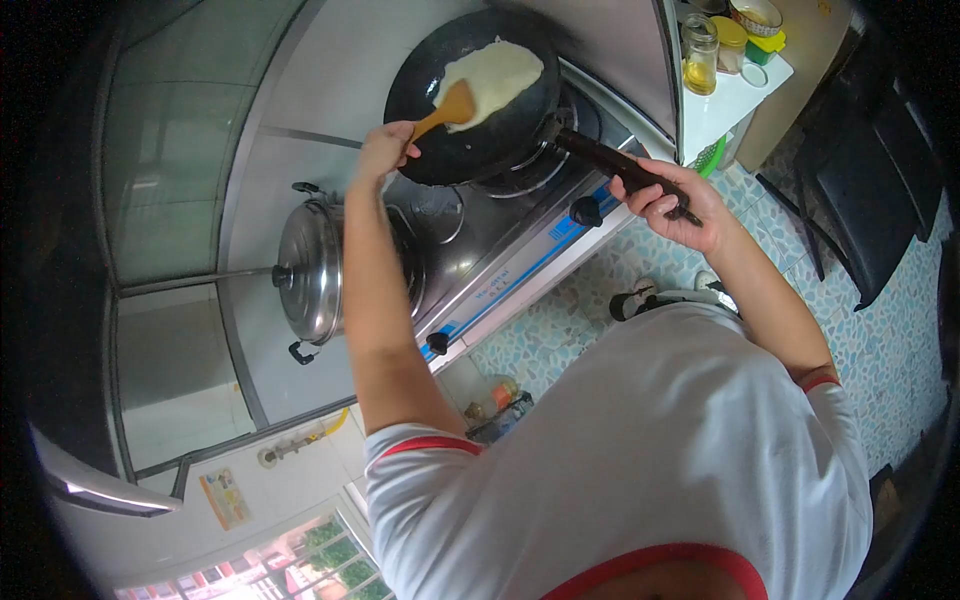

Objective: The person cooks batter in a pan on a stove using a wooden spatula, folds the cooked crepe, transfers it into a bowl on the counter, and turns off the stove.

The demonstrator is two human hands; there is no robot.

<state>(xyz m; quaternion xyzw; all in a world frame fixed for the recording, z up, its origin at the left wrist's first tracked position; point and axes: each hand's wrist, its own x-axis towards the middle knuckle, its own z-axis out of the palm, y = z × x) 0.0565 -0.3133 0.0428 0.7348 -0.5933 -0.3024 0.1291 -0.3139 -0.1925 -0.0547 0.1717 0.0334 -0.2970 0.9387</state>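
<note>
My left hand is closed round the handle of a wooden spatula, whose blade rests against the left part of a pale, flat sheet of batter or dough. The sheet lies in a black wok. My right hand grips the dark wok handle. The wok is tilted over the right burner of a steel gas stove, with part of the burner grate showing below it.
A lidded steel pot sits on the stove's left side. At the upper right, a white counter holds a glass jar with yellow liquid, a yellow-lidded jar and a bowl. A black chair stands at the right.
</note>
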